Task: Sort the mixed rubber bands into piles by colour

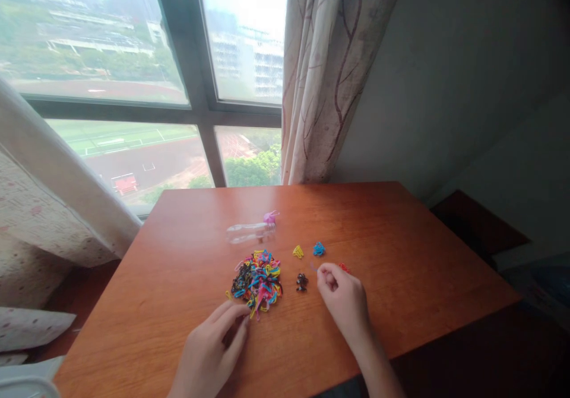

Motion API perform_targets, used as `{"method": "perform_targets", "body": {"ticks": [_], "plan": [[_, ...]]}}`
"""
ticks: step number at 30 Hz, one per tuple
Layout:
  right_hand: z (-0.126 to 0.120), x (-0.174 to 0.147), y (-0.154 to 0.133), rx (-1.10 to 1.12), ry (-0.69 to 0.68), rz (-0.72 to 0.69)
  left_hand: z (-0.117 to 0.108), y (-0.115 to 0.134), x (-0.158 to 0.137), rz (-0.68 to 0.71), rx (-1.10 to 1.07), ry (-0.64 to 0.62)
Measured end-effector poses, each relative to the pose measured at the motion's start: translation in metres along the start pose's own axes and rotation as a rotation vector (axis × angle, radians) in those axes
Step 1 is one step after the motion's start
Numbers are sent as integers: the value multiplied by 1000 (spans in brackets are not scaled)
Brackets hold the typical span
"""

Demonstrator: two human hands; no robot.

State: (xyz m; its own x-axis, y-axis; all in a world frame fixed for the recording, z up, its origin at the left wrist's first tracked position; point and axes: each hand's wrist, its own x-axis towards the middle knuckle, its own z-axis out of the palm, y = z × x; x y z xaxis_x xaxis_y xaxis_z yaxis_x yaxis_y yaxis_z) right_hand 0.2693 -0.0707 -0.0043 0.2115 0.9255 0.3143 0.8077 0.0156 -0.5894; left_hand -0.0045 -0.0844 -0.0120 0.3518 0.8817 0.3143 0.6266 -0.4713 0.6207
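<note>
A reddish-brown wooden table (414,279) stood against a grey-framed window (202,113) overlooking a sports field, trees and pale buildings; a patterned curtain (318,71) hung to the right beside a shadowed wall (427,77), and another curtain (57,190) on the left. A mixed heap (258,282) of small, bright looped pieces lay on the near half of the table, left of four little piles: yellow (298,252), blue (319,248), black (301,282) and red (344,268), the last partly hidden. Beyond the heap lay blurred, clear long-handled items (249,229) with a pink bundle (270,217) at one end. The left hand (218,341) reached in low, its fingertips at the heap's near edge; whether they gripped a piece could not be told. The right hand (342,294) hovered right of the black pile, fingers curled, thumb and forefinger together; a faint purple piece (313,265) showed beside their tips, too blurred to tell if pinched.
</note>
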Motion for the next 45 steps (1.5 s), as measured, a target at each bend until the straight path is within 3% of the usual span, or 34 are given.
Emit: {"method": "perform_targets", "body": {"ticks": [6,13,18,23,33,38,45], "plan": [[-2,39,20,-237,-26,64,1,-1,-1,-2,-9,6],[2,49,22,-253,-3,78,-1,1,0,-9,-15,9],[1,35,19,-157,4,57,-1,1,0,-14,-13,11],[9,8,2,-76,15,-80,-1,1,-1,-9,-15,12],[35,-48,-42,46,-156,-168,1,7,-1,-11,145,79],[39,-53,-45,28,-128,-208,6,7,-5,-12,302,20],[38,-51,-47,20,-130,-185,5,2,-3,11,257,34]]}}
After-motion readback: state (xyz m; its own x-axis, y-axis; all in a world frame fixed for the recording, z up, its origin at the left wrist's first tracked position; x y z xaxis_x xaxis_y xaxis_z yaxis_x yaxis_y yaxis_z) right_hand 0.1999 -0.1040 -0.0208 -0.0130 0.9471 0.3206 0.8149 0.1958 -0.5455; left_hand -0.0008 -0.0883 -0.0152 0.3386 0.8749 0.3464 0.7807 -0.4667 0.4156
